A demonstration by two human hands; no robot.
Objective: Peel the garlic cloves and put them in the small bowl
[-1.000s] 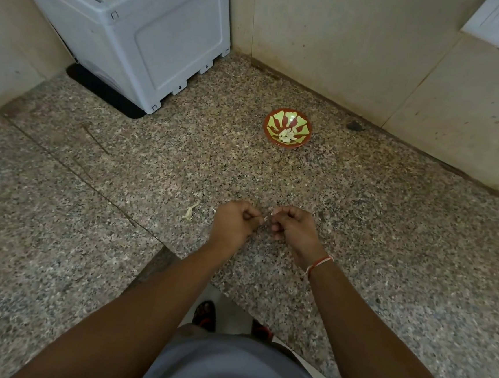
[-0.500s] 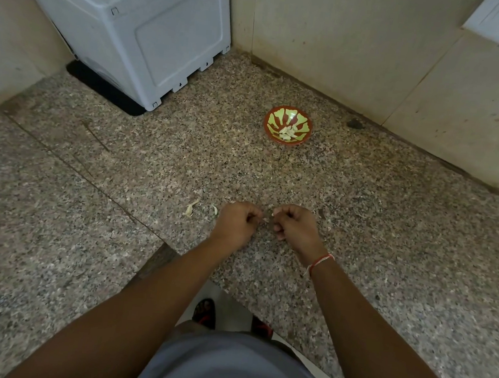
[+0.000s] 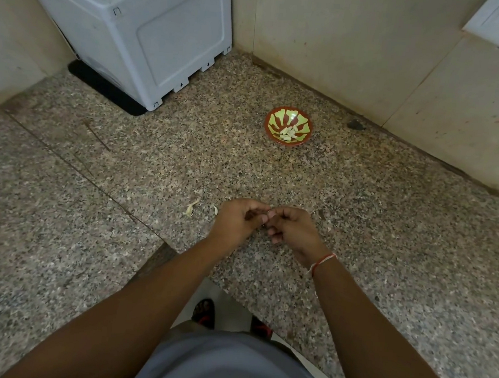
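Both hands met low over the granite counter (image 3: 389, 231), fingertips together. The left hand (image 3: 236, 221) and right hand (image 3: 291, 230) were curled tight, pinching something too small to make out, probably a garlic clove being stripped. The small bowl (image 3: 288, 126) sat well beyond them, holding peeled cloves (image 3: 288, 132). Loose skins (image 3: 191, 208) lay just left of the hands, likely dropped there. No readable writing showed anywhere.

Red-and-green striped small bowl (image 3: 288, 126), speckled granite counter (image 3: 389, 231), white appliance (image 3: 153, 29)
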